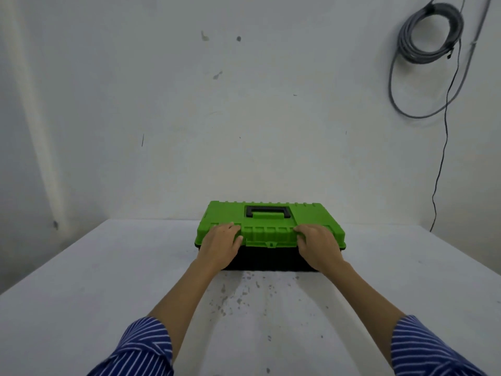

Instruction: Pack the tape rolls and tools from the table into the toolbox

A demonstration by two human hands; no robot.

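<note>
The toolbox (271, 234) stands at the far middle of the table with its green lid (225, 213) down on the black base and its black carry handle (267, 211) lying flat. My left hand (221, 245) rests on the lid's front left edge, fingers on top and thumb against the front face. My right hand (317, 246) rests the same way on the front right edge. Between the hands a small green latch tab (271, 244) shows. No tape rolls or tools are in sight on the table.
The white table (108, 280) is stained with dark specks in front of the toolbox. A white wall stands right behind it. A coiled grey cable (431, 33) hangs on the wall at the upper right, with a thin wire running down.
</note>
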